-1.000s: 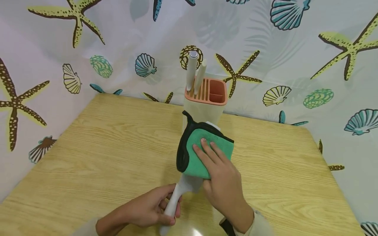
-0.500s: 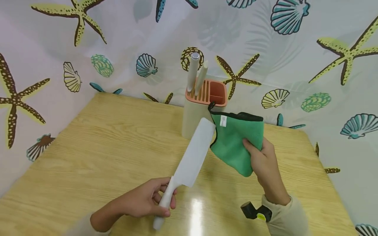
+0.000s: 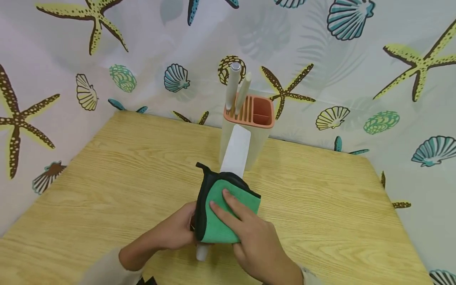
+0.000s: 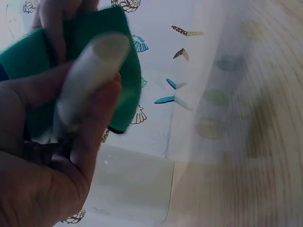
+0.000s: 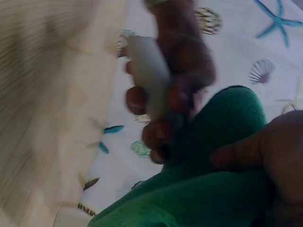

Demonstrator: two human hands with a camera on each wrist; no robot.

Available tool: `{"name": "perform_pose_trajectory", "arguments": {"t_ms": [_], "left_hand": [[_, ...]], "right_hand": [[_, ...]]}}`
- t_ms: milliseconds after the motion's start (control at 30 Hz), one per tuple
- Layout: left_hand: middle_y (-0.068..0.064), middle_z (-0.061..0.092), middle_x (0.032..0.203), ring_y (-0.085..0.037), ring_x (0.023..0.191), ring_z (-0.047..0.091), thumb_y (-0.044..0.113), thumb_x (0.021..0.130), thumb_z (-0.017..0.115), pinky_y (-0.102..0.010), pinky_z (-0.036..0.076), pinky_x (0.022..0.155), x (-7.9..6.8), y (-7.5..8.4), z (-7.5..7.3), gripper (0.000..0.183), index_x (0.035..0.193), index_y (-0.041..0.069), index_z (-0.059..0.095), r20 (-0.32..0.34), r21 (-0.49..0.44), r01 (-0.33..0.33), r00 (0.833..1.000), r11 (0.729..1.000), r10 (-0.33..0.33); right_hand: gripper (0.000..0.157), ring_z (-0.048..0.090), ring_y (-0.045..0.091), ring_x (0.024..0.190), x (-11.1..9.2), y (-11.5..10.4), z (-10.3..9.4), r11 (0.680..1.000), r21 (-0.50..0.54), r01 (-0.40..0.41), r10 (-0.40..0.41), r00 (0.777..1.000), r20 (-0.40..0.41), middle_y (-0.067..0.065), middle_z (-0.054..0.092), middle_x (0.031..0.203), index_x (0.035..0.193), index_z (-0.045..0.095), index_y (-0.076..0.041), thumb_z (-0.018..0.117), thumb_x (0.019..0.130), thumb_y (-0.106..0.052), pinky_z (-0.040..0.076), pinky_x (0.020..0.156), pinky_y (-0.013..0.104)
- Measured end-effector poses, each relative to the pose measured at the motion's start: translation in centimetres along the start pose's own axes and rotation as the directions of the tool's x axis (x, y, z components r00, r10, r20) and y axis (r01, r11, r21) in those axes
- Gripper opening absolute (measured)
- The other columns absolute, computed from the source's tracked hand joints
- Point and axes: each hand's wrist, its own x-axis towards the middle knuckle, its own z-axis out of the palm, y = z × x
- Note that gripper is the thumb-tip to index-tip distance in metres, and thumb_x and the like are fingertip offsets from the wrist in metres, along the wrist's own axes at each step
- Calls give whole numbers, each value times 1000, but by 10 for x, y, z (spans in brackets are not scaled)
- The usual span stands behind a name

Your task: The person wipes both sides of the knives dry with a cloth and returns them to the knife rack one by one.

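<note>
A white cleaver (image 3: 236, 152) points away from me, its blade overlapping the knife block in the head view. My left hand (image 3: 178, 229) grips its pale handle (image 4: 92, 71), seen end-on in the left wrist view. Over the lower blade lies a folded green cloth (image 3: 218, 229) with black edging and a small loop. My right hand (image 3: 258, 241) holds the cloth, fingers spread along its top and the thumb (image 5: 241, 153) on the other side in the right wrist view. The cloth hides the blade's heel and part of my left hand.
A cream knife block (image 3: 261, 138) with an orange slotted top stands at the back of the wooden table (image 3: 142, 166). Two white handles (image 3: 233, 87) stick up from its slots. Behind hangs a curtain (image 3: 203, 35) printed with shells and starfish.
My right hand took the cloth off the blade to the right, showing the whole cleaver, then brought it back over the blade near the handle. My left hand kept its grip on the handle.
</note>
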Motion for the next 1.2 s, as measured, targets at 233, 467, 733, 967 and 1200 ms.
{"name": "perform_pose_trajectory", "arguments": {"t_ms": [233, 467, 733, 967, 1200], "left_hand": [[-19, 68, 108, -7, 91, 67, 4, 87, 74, -26, 58, 79, -1, 8, 3, 50, 131, 0, 51, 1, 88, 22, 1000, 996, -23], [-15, 66, 100, -8, 84, 69, 3, 89, 72, -23, 58, 75, -7, 14, 8, 41, 121, -5, 48, 71, 58, 100, 992, 993, -104], [-6, 67, 95, -7, 78, 69, 4, 86, 74, -23, 55, 74, -11, 19, 10, 36, 114, 6, 50, 122, 94, 100, 986, 991, -111], [-29, 63, 90, -3, 77, 65, 6, 85, 76, -22, 58, 68, -8, 12, 13, 39, 110, -7, 48, 171, -100, -12, 985, 995, 29], [-42, 48, 80, 0, 71, 60, -1, 83, 74, -15, 50, 63, -8, 11, 17, 36, 103, -14, 47, 132, -314, -121, 977, 942, 169]], "right_hand": [[91, 70, 15, 98, 6, 5, 6, 997, -47, -67, 65, 997, -44, -5, 51, 152, 144, 53, -35, 60, 66, 12, 17, 39, 10], [89, 69, 24, 115, 16, 20, -5, 990, -98, -105, 88, 982, -167, 2, 54, 149, 143, 55, -29, 57, 65, 15, 17, 39, 12], [81, 68, 34, 112, 28, 40, -22, 981, -100, -168, 142, 964, -226, 6, 53, 150, 145, 53, -25, 49, 74, 14, 17, 40, 17], [37, 58, 23, 68, 46, 87, -38, 941, 106, -321, 338, 905, -260, 18, 69, 122, 130, 63, -9, 44, 99, -4, 44, 60, 31], [31, 60, 2, 93, 35, 110, -53, 718, 512, -472, 642, 734, -223, 10, 65, 117, 128, 60, -4, 45, 106, -19, 51, 80, 17]]}}
